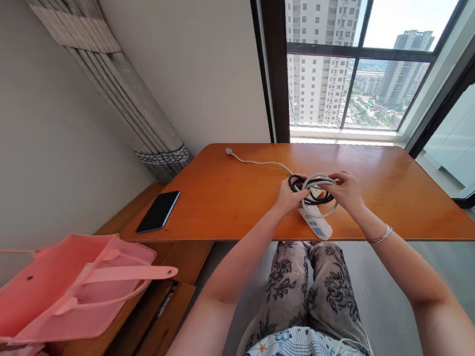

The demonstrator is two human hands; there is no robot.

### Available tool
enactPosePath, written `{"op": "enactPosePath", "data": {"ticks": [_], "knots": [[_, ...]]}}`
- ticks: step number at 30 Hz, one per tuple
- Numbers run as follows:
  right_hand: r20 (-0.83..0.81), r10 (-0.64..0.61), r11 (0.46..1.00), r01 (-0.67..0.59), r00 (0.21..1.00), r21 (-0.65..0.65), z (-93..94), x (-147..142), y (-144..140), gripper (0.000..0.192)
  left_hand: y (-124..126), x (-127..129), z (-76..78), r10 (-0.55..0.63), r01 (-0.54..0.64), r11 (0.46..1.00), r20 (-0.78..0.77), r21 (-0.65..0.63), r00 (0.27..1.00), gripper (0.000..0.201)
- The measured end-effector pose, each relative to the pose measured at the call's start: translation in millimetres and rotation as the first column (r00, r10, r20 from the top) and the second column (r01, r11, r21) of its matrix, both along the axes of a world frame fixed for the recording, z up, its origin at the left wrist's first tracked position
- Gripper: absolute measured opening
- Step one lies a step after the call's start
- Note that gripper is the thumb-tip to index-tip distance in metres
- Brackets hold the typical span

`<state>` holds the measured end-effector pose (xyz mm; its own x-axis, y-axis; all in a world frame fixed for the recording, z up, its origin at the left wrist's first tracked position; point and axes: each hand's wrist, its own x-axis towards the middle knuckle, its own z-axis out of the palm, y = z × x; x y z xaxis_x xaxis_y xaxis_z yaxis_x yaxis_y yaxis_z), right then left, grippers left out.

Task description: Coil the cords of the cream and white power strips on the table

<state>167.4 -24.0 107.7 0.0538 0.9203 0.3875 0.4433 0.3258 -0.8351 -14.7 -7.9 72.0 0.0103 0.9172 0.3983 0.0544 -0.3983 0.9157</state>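
A white power strip [315, 224] lies near the front edge of the orange wooden table [399, 198]. Above it, my left hand [291, 195] and my right hand [347, 190] both grip a bundle of coiled cables: a white cord [326, 179] looped together with a black cable [320, 199]. The left hand pinches the coil's left side, the right hand its right side. A loose length of the white cord runs left across the table to its plug [228, 151]. A silver bracelet sits on my right wrist.
A black phone [158, 211] lies at the table's left front corner. A pink tote bag [55, 288] rests on a lower wooden cabinet [172, 285] at my left. A large window stands behind the table, a grey curtain at the left wall.
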Motion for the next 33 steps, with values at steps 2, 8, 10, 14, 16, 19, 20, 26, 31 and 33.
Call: {"op": "enactPosePath", "data": {"ticks": [2,8,10,14,16,19,20,26,31,33], "knots": [[0.028,0.021,1.0,-0.02,0.999,-0.021,1.9,4,-1,0.033,1,1,-1.0,0.002,-0.002,1.0,-0.007,0.008,1.0,0.029],[-0.061,0.142,0.985,-0.147,0.988,-0.088,4.1,8,-2,0.029,4,-1,-1.7,-0.055,0.056,0.998,-0.035,0.011,0.998,0.032],[-0.2,0.219,0.956,-0.251,0.955,-0.149,3.5,8,0,0.032,4,-2,-0.8,-0.055,0.056,0.998,-0.064,0.01,0.996,0.031],[-0.455,0.272,0.888,-0.403,0.848,-0.22,-0.9,9,5,0.054,3,-4,1.4,-0.076,0.077,0.997,-0.154,0.002,0.985,0.023],[-0.537,0.294,0.854,-0.47,0.791,-0.223,-3.9,10,7,0.057,3,-4,1.9,-0.114,0.115,0.993,-0.154,0.0,0.982,0.023],[-0.609,0.366,0.784,-0.586,0.704,-0.205,-6.5,13,7,0.061,1,-6,1.4,-0.159,0.158,0.987,-0.1,-0.014,0.982,0.028],[-0.617,0.392,0.766,-0.613,0.683,-0.192,-6.8,14,7,0.064,1,-7,1.1,-0.174,0.172,0.985,-0.081,-0.032,0.981,0.031],[-0.587,0.467,0.744,-0.653,0.662,-0.145,-10.5,19,5,0.073,-2,-8,-0.2,-0.228,0.224,0.967,-0.019,-0.122,0.974,0.045],[-0.321,0.566,0.771,-0.625,0.76,-0.121,-12.1,24,12,0.062,-2,-7,-3.3,-0.163,0.166,0.973,0.029,-0.161,0.986,0.054],[-0.079,0.523,0.846,-0.528,0.849,-0.07,-8.9,24,12,0.057,-2,-5,-6.1,-0.127,0.13,0.98,0.033,-0.151,0.991,0.056]]}}
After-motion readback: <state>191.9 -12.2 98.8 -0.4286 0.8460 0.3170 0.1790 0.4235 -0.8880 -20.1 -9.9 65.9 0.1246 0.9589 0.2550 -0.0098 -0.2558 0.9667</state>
